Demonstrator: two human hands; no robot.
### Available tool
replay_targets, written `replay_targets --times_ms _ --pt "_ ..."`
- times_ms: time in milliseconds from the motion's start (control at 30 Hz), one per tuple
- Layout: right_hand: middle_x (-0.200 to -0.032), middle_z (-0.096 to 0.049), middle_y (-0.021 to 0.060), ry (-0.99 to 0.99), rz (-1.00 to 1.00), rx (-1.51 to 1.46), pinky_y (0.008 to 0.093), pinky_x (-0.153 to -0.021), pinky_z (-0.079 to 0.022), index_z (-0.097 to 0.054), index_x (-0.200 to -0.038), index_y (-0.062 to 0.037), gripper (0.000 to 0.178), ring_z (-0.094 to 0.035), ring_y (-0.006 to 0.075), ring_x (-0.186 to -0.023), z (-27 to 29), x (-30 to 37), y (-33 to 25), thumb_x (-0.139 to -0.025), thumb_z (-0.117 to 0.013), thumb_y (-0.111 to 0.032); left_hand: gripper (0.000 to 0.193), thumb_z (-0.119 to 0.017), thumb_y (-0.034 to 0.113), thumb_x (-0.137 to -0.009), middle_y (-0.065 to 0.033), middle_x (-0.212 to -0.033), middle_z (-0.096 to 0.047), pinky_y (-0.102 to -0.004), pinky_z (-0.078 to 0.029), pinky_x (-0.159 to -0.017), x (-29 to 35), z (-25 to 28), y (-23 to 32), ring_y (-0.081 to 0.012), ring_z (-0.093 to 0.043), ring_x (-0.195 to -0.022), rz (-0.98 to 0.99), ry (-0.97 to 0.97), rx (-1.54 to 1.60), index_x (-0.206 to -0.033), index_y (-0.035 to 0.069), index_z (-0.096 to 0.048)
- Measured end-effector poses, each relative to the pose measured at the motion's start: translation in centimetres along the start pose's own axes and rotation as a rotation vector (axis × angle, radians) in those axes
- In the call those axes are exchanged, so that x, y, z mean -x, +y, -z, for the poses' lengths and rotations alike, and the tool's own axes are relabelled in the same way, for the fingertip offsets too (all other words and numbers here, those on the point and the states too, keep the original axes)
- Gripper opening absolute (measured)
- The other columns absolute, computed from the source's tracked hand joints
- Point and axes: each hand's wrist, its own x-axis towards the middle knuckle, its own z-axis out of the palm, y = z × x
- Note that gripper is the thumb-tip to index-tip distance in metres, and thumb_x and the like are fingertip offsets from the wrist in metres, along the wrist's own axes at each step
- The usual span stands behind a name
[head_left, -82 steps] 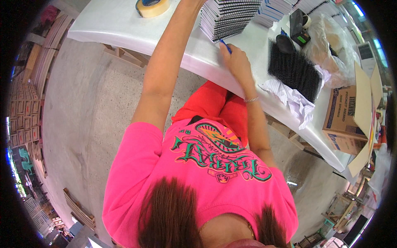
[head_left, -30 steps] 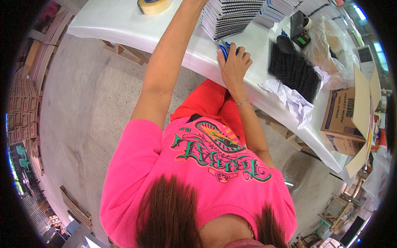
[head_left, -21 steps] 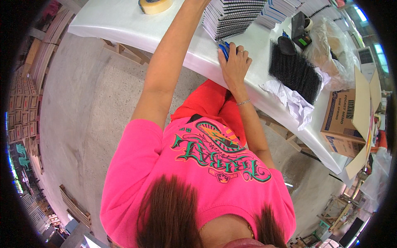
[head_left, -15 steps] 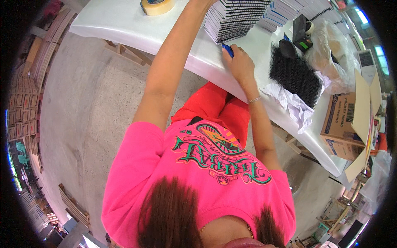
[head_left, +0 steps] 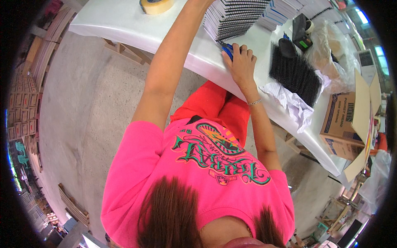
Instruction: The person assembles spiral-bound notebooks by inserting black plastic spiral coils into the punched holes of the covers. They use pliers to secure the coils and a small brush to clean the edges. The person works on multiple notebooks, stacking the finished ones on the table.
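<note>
A tall stack of spiral-bound notebooks with black coils stands at the table's far edge of view. My left arm reaches up along its left side; only a bit of my left hand shows at the top edge, its fingers out of sight. Close to the stack's lower corner, my right hand is closed on blue-handled pliers. Their dark jaws point at the coil ends of the bottom notebooks. Whether the jaws touch a coil I cannot tell.
Right of my hand lie many black plastic coils, with a dark oval object on top. Crumpled white paper, a clear plastic bag and an open cardboard box follow. Yellowish tape lies at the upper left.
The blue handles of the pliers have spread apart, and my right hand's fingers have loosened around them. My left arm stays in nearly the same place.
</note>
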Motion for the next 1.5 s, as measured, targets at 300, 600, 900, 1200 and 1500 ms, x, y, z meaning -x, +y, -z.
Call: replay_targets --times_ms 300,600,900,1200,1500 --pt "-0.098 -0.058 0.0130 0.080 0.045 0.004 0.0451 -0.079 -0.040 -0.060 -0.108 -0.0078 0.039 -0.055 0.0294 -0.090 -0.4 0.0 -0.3 -0.089 -0.062 -0.042 0.059 -0.066 0.032 -0.083 -0.0113 -0.106 -0.056 -0.0331 -0.050 -0.081 -0.2 0.3 0.1 -0.0200 -0.058 -0.097 -0.009 -0.043 -0.002 -0.126 0.001 -0.040" --pt "-0.071 -0.067 0.0174 -1.032 -0.257 -0.641 0.0430 -0.057 -0.054 -0.062 -0.090 -0.0034 0.052 -0.068 0.0340 -0.064 2.0 -7.5 3.1 -0.096 -0.047 -0.053 0.056 -0.064 0.029 -0.084 -0.0103 -0.106 -0.056 -0.0328 -0.050 -0.081 0.1 -0.2 0.3 -0.0196 -0.058 -0.096 -0.022 -0.015 0.011 -0.126 0.001 -0.040" --pt "-0.102 -0.062 0.0184 -0.171 0.039 0.039 0.0488 -0.076 -0.046 -0.060 -0.107 -0.0060 0.042 -0.060 0.0338 -0.090 1.4 -0.4 0.7 -0.091 -0.058 -0.045 0.047 -0.065 0.028 -0.083 -0.0078 -0.096 -0.059 -0.0303 -0.051 -0.075 -0.3 -0.3 -0.5 -0.0172 -0.059 -0.086 -0.060 0.102 -0.003 -0.118 0.001 -0.048" --pt "-0.102 -0.060 0.0150 -0.052 0.095 0.061 0.0455 -0.077 -0.041 -0.059 -0.107 -0.0082 0.036 -0.054 0.0306 -0.093 0.7 -0.1 0.5 -0.090 -0.061 -0.040 0.060 -0.065 0.032 -0.083 -0.0113 -0.108 -0.055 -0.0322 -0.049 -0.083 -0.2 0.1 -0.2 -0.0197 -0.057 -0.098 -0.014 -0.004 -0.018 -0.127 0.000 -0.040" --pt "-0.073 -0.061 0.0126 -0.209 0.076 -0.041 0.0436 -0.058 -0.050 -0.058 -0.094 -0.0089 0.036 -0.061 0.0285 -0.064 0.2 -1.6 1.0 -0.090 -0.059 -0.044 0.059 -0.066 0.031 -0.083 -0.0120 -0.110 -0.055 -0.0328 -0.049 -0.084 -0.2 0.2 0.4 -0.0202 -0.057 -0.099 -0.007 -0.049 0.027 -0.126 0.000 -0.041"
